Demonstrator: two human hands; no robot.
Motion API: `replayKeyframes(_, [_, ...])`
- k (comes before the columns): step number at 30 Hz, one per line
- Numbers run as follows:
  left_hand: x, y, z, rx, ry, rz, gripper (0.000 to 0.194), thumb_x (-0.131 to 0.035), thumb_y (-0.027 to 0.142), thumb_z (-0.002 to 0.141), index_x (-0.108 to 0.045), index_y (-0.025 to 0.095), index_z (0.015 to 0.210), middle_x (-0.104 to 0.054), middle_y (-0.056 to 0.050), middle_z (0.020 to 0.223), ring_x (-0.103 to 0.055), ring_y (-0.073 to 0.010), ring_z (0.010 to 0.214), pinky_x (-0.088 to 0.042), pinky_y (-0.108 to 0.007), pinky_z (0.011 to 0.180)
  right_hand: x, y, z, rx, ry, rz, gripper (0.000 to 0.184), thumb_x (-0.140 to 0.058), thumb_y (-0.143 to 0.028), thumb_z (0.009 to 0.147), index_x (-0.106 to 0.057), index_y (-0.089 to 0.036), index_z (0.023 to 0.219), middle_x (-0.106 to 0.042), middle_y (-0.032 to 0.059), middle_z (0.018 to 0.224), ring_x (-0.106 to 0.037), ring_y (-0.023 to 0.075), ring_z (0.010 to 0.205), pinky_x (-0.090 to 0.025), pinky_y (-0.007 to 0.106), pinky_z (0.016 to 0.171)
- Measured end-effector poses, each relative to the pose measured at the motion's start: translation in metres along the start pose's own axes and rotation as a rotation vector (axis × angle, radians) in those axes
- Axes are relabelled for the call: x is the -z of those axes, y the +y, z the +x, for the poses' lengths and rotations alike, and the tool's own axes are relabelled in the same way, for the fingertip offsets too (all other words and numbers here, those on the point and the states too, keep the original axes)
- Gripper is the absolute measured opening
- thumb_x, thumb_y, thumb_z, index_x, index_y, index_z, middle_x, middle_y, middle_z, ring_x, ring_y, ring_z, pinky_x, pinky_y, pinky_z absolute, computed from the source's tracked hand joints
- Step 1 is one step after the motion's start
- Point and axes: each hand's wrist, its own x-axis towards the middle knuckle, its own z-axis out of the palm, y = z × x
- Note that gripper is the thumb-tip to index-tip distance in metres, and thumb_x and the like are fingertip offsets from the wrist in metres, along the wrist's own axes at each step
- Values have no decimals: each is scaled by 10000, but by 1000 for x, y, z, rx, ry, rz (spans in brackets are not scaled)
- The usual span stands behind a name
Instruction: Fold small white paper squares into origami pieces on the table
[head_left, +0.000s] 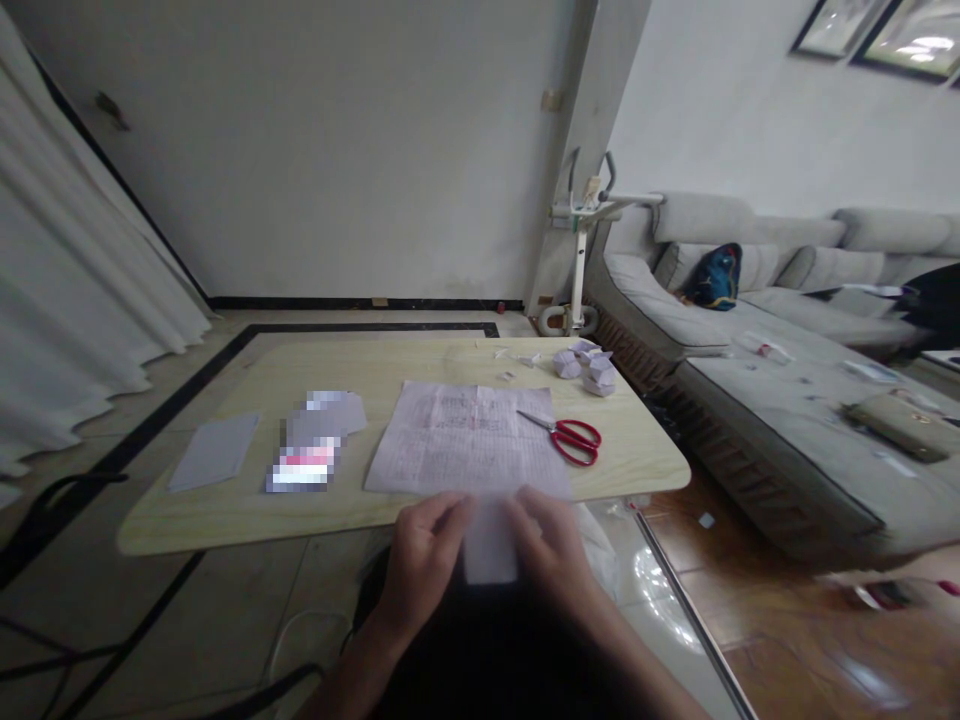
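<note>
Both my hands hold a small folded white paper [491, 545] just in front of the near edge of a pale wooden table [225, 520]. My left hand [424, 560] pinches its left side and my right hand [551, 555] pinches its right side, fingers closed on it. Directly beyond my hands a large sheet with red and dark print [465, 435] lies flat on the table. Red-handled scissors [570, 437] rest to its right, blades shut.
A plain paper sheet [214, 450] and other papers [319, 440] lie at the table's left. Several folded paper shapes [589, 365] sit at the far right corner. A grey sofa [750, 400] stands to the right, white curtains [67, 300] at left, cables on the floor.
</note>
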Motion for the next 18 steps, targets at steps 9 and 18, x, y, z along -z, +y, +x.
replayKeyframes(9, [1, -3, -1, 13, 12, 1, 304, -581, 360, 845, -701, 147, 665, -632, -7, 574, -558, -146, 560, -438, -197, 513, 0, 3, 1, 47, -42, -68, 392, -470, -355, 929, -379, -195, 583, -410, -40, 541, -375, 105, 525, -282, 235, 496])
replayKeyframes(18, [2, 0, 0, 17, 90, -15, 306, -576, 359, 832, -676, 142, 640, -622, -9, 569, -557, -147, 553, -430, -202, 505, -1, -3, -3, 87, -81, -61, 352, -443, -333, 952, -423, -195, 630, -471, -32, 577, -418, 114, 548, -324, 236, 524])
